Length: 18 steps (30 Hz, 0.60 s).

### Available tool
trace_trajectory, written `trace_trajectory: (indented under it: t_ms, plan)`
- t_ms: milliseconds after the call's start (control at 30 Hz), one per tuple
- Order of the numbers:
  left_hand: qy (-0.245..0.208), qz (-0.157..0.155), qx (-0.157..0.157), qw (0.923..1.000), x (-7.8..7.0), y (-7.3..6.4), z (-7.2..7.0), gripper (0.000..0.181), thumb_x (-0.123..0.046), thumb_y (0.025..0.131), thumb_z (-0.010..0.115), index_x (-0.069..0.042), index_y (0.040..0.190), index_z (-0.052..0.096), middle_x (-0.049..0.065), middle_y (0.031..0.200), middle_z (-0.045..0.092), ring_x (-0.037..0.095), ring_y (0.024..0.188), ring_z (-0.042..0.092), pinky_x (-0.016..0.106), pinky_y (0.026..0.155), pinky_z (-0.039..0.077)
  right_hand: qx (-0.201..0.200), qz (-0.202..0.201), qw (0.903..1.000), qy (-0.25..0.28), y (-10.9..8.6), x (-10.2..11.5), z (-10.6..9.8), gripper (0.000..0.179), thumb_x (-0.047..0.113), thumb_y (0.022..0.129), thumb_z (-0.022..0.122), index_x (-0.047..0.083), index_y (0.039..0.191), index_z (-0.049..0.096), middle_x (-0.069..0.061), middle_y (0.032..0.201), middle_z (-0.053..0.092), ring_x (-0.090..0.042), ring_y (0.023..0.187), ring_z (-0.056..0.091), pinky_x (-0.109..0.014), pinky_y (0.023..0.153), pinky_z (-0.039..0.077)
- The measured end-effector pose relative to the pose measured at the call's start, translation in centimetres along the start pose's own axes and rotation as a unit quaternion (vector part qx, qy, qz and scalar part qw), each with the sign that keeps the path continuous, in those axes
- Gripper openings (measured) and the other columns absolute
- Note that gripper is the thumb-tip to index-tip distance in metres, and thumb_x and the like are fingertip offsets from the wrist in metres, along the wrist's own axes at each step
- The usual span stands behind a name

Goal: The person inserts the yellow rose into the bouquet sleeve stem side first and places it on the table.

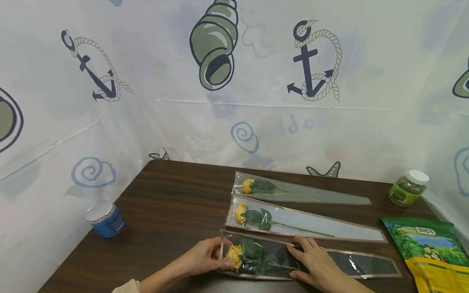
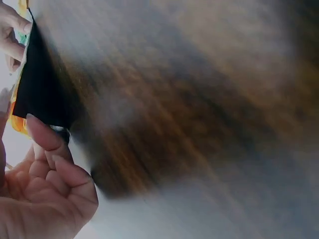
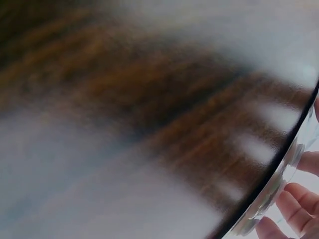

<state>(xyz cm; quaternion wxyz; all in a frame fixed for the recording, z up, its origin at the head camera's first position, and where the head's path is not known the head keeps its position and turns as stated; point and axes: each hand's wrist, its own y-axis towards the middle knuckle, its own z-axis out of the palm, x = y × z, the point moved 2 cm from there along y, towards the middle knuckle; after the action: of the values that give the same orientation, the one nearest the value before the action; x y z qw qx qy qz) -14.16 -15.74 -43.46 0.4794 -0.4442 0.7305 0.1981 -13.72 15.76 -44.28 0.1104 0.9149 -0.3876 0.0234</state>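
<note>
A yellow rose (image 1: 235, 257) with green leaves lies inside a clear-fronted, black-backed flower sleeve (image 1: 280, 248) near the front of the table. My left hand (image 1: 207, 257) pinches the wide left end of this sleeve beside the bloom. In the left wrist view, curled fingers (image 2: 52, 137) hold the corner of the black backing (image 2: 42, 82), raised at an angle. Over the stem, my right hand (image 1: 316, 262) rests on the clear front, thumb low and other fingers spread above. Its fingertips (image 3: 294, 204) touch the plastic in the right wrist view.
Behind lie two more sleeved yellow roses, one white-backed (image 1: 293, 217) and one grey-backed (image 1: 304, 194). A narrow black sleeve end (image 1: 362, 264) extends right. A green-yellow pouch (image 1: 428, 248) and white-lidded jar (image 1: 408, 188) stand right; a blue jar (image 1: 105, 219) sits at the left edge.
</note>
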Motion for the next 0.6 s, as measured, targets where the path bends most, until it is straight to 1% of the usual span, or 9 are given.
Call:
trace_trajectory:
  t_ms: [33,67,133,267,333,367,500,533,600]
  plan:
    - [0.011,0.002,0.0,0.9999,-0.03,0.08,0.06,0.039,-0.028,0.083,0.072,-0.005,0.112,0.06,-0.007,0.061,0.048,0.001,0.05,0.039,0.017,0.055,0.041,-0.003,-0.002,1.0,0.0,-0.03,-0.02,-0.03,0.061,0.048,0.082,0.066,0.004,0.123,0.062,-0.011,0.12,0.049,-0.029,0.103,0.049,-0.035,0.063,0.047]
    - [0.016,0.0,0.003,0.9999,-0.07,0.14,0.13,0.036,-0.03,0.083,0.073,-0.004,0.106,0.062,-0.008,0.058,0.047,0.0,0.05,0.04,0.017,0.058,0.042,-0.006,-0.005,1.0,-0.001,-0.06,-0.05,-0.05,0.061,0.048,0.082,0.066,0.003,0.122,0.062,-0.011,0.12,0.049,-0.029,0.103,0.049,-0.035,0.064,0.047]
    - [0.02,-0.005,0.008,0.9998,-0.13,0.19,0.23,0.032,-0.031,0.083,0.072,-0.002,0.094,0.063,-0.01,0.053,0.042,0.0,0.046,0.035,0.016,0.06,0.042,-0.01,-0.012,0.9999,0.001,-0.09,-0.07,-0.04,0.061,0.049,0.083,0.065,0.003,0.123,0.062,-0.011,0.119,0.049,-0.028,0.102,0.049,-0.035,0.066,0.047]
    - [-0.026,-0.025,0.032,0.9988,-0.19,0.12,0.29,0.027,-0.029,0.088,0.067,-0.002,0.085,0.063,-0.009,0.051,0.038,0.002,0.044,0.029,0.018,0.052,0.035,-0.002,-0.011,0.9999,0.004,-0.04,-0.12,0.03,0.06,0.049,0.083,0.065,0.004,0.123,0.061,-0.011,0.12,0.049,-0.028,0.103,0.049,-0.034,0.067,0.047]
    - [-0.042,-0.027,0.043,0.9979,-0.23,0.1,0.31,0.026,-0.026,0.088,0.067,0.0,0.088,0.062,-0.01,0.061,0.048,0.001,0.049,0.037,0.018,0.052,0.035,0.003,-0.008,1.0,0.005,-0.03,-0.1,-0.03,0.06,0.047,0.083,0.066,0.004,0.124,0.061,-0.011,0.121,0.049,-0.029,0.104,0.049,-0.034,0.066,0.047]
    - [-0.04,-0.027,0.046,0.9978,-0.25,0.09,0.34,0.027,-0.026,0.087,0.068,0.0,0.092,0.063,-0.009,0.064,0.051,0.002,0.051,0.04,0.019,0.053,0.037,0.004,-0.006,1.0,0.004,-0.03,-0.1,-0.06,0.06,0.047,0.083,0.066,0.004,0.124,0.061,-0.011,0.121,0.049,-0.029,0.104,0.049,-0.034,0.067,0.047]
    - [0.013,-0.017,0.036,0.9991,-0.45,0.26,0.62,0.037,-0.029,0.08,0.075,-0.005,0.105,0.062,-0.007,0.068,0.059,0.003,0.061,0.053,0.02,0.063,0.045,0.009,-0.002,0.9999,0.007,-0.01,-0.05,-0.2,0.061,0.047,0.082,0.066,0.003,0.124,0.061,-0.012,0.122,0.049,-0.03,0.105,0.049,-0.037,0.069,0.048]
    - [0.026,-0.016,0.033,0.999,-0.48,0.33,0.71,0.04,-0.031,0.079,0.076,-0.01,0.11,0.062,-0.006,0.062,0.056,0.004,0.057,0.051,0.02,0.063,0.045,0.011,-0.001,0.9999,0.008,0.0,-0.04,-0.21,0.061,0.048,0.083,0.066,0.003,0.124,0.06,-0.013,0.122,0.049,-0.03,0.105,0.049,-0.038,0.069,0.048]
    - [0.041,-0.014,0.026,0.9987,-0.53,0.43,0.85,0.035,-0.033,0.078,0.077,-0.008,0.099,0.066,-0.01,0.067,0.059,0.004,0.055,0.051,0.022,0.065,0.047,0.014,-0.001,0.9999,0.009,0.04,-0.04,-0.21,0.062,0.048,0.083,0.065,0.002,0.124,0.06,-0.013,0.123,0.049,-0.03,0.105,0.049,-0.038,0.069,0.048]
